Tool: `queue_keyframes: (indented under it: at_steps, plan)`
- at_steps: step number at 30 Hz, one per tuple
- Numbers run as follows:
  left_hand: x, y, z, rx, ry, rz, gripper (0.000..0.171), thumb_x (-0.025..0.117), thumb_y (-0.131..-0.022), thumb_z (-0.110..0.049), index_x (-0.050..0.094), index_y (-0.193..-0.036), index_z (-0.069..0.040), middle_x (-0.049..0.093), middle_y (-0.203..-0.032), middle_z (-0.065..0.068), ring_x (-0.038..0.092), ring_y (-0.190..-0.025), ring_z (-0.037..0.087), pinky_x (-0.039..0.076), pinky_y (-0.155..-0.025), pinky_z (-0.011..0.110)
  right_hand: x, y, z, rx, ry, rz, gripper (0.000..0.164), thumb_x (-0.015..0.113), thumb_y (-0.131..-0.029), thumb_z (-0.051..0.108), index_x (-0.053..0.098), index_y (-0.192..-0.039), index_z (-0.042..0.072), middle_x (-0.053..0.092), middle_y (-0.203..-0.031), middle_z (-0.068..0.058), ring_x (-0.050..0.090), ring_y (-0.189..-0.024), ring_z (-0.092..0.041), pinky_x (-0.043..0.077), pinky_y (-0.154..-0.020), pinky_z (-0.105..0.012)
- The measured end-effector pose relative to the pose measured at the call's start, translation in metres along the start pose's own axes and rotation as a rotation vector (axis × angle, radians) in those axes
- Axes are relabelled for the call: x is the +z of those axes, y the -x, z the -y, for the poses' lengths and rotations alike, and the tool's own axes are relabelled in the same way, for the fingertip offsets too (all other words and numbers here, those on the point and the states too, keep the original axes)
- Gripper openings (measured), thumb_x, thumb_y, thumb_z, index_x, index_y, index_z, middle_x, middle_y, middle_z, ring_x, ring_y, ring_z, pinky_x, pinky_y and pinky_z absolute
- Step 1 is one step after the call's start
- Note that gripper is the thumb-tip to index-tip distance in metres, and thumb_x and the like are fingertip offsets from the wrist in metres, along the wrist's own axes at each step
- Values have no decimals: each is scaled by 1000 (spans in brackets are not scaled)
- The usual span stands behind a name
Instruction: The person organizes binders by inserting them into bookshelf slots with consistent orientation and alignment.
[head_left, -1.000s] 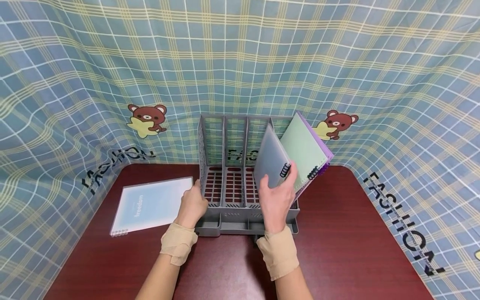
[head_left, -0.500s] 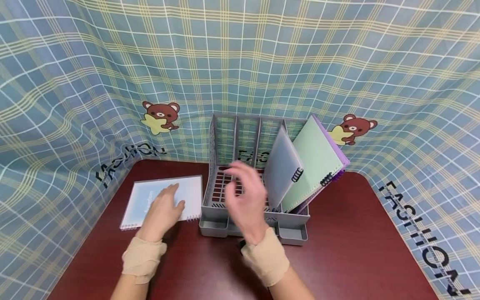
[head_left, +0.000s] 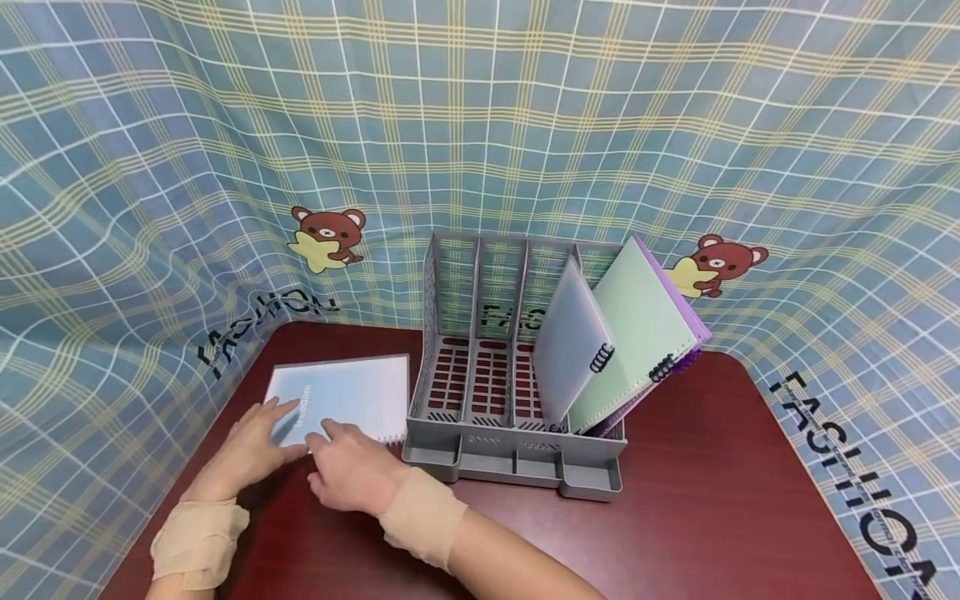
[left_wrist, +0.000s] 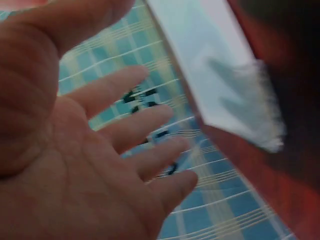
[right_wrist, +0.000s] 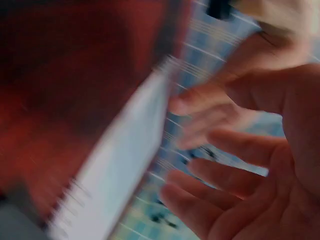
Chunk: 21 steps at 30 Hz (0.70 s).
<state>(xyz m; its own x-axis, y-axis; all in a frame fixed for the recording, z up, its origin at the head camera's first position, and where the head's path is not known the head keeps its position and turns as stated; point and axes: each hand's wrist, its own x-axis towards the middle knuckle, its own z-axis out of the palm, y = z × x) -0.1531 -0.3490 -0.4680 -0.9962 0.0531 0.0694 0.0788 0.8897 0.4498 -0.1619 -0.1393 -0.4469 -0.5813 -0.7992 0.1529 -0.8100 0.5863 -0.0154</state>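
A pale blue and white spiral notebook (head_left: pixel 367 387) lies flat on the table, left of a grey desk file organizer (head_left: pixel 517 442). My left hand (head_left: pixel 251 446) is at its lower left corner, fingers spread, overlapping the cover in the head view. Next to it my right hand (head_left: pixel 356 471) reaches across to the notebook's near edge, fingers loosely bent. Both wrist views are blurred; the left palm (left_wrist: pixel 75 160) and the right palm (right_wrist: pixel 265 205) show nothing in them, with the notebook (right_wrist: pixel 132 140) beyond the fingers.
In the organizer's right slots lean a frosted notebook (head_left: pixel 570 342) with black rings, a light green notebook (head_left: pixel 645 317) and a purple one (head_left: pixel 699 329) behind it. Shallow trays (head_left: pixel 592 479) run along its front. A plaid cloth (head_left: pixel 480 125) walls the dark red table (head_left: pixel 712 500).
My right hand has let go of the frosted notebook and crossed left to the pale blue notebook. The left hand has left the organizer's side and moved left to the notebook's corner.
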Motion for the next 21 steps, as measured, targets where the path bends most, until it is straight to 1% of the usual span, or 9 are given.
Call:
queue_keyframes:
  at_steps: [2,4,7,10,12,14,17,21]
  plan:
    - [3,1,7,3,16,32,83,83,-75,-26,47,-142,6,29,-146,43,20,-134,63,18,-100,78,13,-7,5,51,34,75,53,61,-92,45,56,-135,16,53,-140,-6,49,-130,-19,40,-107,-29]
    - [6,2,15,7,24,57,86,84,-73,-22,45,-145,5,23,-150,42,15,-137,60,13,-99,80,25,-12,9,115,62,145,58,60,-92,49,52,-141,19,47,-147,-6,41,-137,-24,38,-109,-36]
    - [12,2,26,8,30,86,90,85,-72,-19,42,-148,3,16,-154,39,8,-142,57,7,-100,81,42,-17,11,236,79,253,64,55,-92,55,41,-150,32,33,-157,-3,29,-144,-29,35,-110,-48]
    - [16,0,33,24,32,110,91,85,-71,-21,42,-148,2,15,-155,38,6,-143,55,3,-100,81,55,-20,12,294,132,302,62,47,-95,59,31,-153,45,27,-160,0,21,-147,-28,30,-111,-55]
    - [18,-3,34,37,36,128,90,85,-71,-23,43,-148,1,17,-155,38,10,-142,56,5,-100,81,61,-23,13,325,150,303,61,42,-96,62,27,-154,48,27,-160,0,21,-147,-27,29,-111,-55]
    - [20,-5,34,44,44,151,89,85,-72,-24,45,-147,1,19,-154,38,16,-140,57,7,-99,82,65,-25,13,347,168,298,63,38,-96,63,24,-155,47,29,-160,0,23,-147,-26,30,-111,-55]
    - [20,-9,33,60,38,171,89,85,-72,-28,46,-146,1,22,-152,40,25,-135,59,12,-96,84,67,-29,11,373,179,275,63,37,-96,63,27,-155,44,35,-158,0,29,-145,-24,33,-109,-54]
    - [19,-13,32,67,14,178,86,83,-75,-29,46,-146,1,24,-151,40,29,-132,60,18,-93,84,65,-32,4,357,210,201,57,48,-97,50,39,-152,37,47,-148,-3,42,-136,-23,40,-103,-50]
